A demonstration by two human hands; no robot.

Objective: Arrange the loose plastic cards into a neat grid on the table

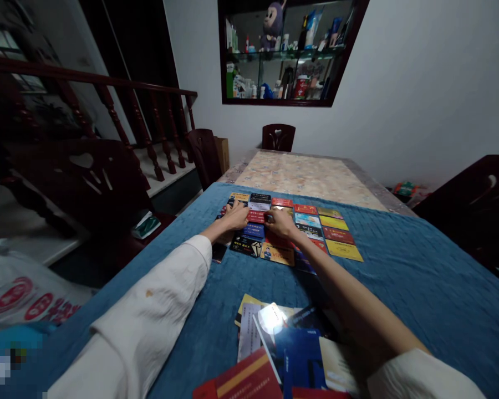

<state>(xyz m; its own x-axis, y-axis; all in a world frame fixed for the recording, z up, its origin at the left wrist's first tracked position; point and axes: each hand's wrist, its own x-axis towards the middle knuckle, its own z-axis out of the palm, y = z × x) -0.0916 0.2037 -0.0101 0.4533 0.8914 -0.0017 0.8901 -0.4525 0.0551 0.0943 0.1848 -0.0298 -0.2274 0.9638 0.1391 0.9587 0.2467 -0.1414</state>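
Note:
Several bank-card-sized cards lie in rows on a blue cloth. My left hand (236, 216) rests on the left columns of cards, its fingers spread and touching them. Just right of it is a red card (255, 216) with pale print. My right hand (281, 223) has its fingers curled together at that card's right edge and covers part of the cards beneath. Nearer to me lie a black VIP card (246, 246) and a gold VIP card (278, 254). A yellow card (344, 250) is at the front right corner of the rows.
Close to me is a loose pile of larger cards and leaflets, among them a blue folder (300, 360) and a red booklet (243, 379). Dark wooden chairs (278, 137) stand round the table. A white plastic bag (20, 293) is at the left.

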